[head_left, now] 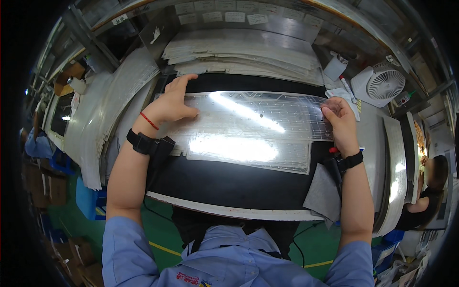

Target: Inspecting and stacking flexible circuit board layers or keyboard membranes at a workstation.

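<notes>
A clear plastic sheet [239, 107] with rows of small marks and lines spans the space between my hands over a black work mat [229, 186]. My right hand [342, 119] pinches its right end between thumb and fingers. At the left end, my left hand [169, 103] is open, with its thumb over the sheet and its fingers spread past the far edge. Under the near side of this sheet lie more clear sheets [291, 160], stacked slightly askew. Bright glare covers part of both.
Stacks of sheets stand behind [244, 50] and to the left [114, 100]. At the right are a white fan [382, 83], a marker [348, 88], a white container [335, 67] and a grey cloth [322, 191]. Another person [425, 201] sits at far right.
</notes>
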`<state>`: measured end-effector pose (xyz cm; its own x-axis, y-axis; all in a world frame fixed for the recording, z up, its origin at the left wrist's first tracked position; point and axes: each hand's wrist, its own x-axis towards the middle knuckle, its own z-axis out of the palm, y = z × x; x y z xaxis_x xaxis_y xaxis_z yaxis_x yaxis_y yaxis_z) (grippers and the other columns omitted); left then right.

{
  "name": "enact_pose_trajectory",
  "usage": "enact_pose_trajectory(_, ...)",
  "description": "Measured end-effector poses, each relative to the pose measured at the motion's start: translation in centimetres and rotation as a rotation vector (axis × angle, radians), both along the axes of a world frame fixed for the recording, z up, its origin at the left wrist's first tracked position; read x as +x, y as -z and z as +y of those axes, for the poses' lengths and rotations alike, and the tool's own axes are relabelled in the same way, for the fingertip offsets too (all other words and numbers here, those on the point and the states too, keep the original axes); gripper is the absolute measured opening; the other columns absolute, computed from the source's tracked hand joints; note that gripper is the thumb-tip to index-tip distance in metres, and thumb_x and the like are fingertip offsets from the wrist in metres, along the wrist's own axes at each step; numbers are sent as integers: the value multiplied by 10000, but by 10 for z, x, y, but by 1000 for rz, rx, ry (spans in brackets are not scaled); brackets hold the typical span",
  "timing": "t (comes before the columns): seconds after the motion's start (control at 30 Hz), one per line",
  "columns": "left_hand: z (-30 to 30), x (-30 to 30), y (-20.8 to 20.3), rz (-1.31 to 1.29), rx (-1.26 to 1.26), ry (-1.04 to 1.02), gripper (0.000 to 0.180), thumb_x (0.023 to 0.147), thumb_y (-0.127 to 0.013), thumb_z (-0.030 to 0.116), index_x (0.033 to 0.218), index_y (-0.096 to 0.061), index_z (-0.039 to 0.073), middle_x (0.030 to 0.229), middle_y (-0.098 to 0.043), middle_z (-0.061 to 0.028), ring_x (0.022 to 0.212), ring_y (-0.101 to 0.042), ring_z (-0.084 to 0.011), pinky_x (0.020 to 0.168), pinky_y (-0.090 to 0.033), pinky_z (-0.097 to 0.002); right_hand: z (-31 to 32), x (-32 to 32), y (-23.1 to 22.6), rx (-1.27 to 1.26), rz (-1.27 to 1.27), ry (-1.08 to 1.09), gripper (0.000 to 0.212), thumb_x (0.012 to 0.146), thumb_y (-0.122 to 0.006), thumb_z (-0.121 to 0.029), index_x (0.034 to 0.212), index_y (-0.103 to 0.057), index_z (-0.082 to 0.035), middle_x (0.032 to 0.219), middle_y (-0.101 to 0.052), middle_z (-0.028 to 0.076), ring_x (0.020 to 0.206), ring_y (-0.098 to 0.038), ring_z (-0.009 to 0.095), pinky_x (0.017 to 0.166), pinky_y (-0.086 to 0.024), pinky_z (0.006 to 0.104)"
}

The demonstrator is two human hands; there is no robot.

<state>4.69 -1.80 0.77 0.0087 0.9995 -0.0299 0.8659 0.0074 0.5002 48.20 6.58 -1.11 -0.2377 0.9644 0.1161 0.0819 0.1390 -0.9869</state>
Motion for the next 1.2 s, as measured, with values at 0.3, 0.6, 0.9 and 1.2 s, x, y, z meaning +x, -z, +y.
enact_pose_trajectory(0.3, 0, -1, -4, -14, -18, 15, 914, 659, -764, 222, 1452, -328, 95, 1431, -397, -224, 1352, -332, -383, 1141, -270, -417, 1, 1, 1, 2, -12, -2, 221, 912, -617, -15, 1124, -563, -49, 986, -657, 28, 877, -590, 83, 760, -468, 217)
enact_pose_trajectory(0.6, 0, -3, -2, 0, -11, 32, 935, 652, -763, 247, 1458, -313, 97, 1434, -391, -228, 1357, -329, -385, 1145, -259, -417, 1, 2, 2, -1, -10, 0, 234, 911, -618, -13, 1136, -562, -47, 983, -657, 26, 878, -590, 81, 753, -466, 214)
enact_pose_trajectory(0.9, -1, -1, -7, -23, -35, 30, 954, 628, -774, 252, 1451, -323, 79, 1428, -399, -244, 1366, -315, -399, 1128, -296, -430, 1, -1, 0, -11, -3, -5, 239, 910, -616, -4, 1139, -555, -35, 996, -656, 38, 888, -598, 95, 779, -478, 224)
enact_pose_trajectory(1.2, -2, -1, -7, -14, -51, -6, 944, 634, -778, 263, 1444, -329, 80, 1403, -418, -262, 1352, -339, -396, 1105, -323, -431, 2, 1, 2, 1, 5, -12, 236, 910, -616, -6, 1136, -557, -40, 1004, -654, 40, 899, -601, 96, 783, -480, 226)
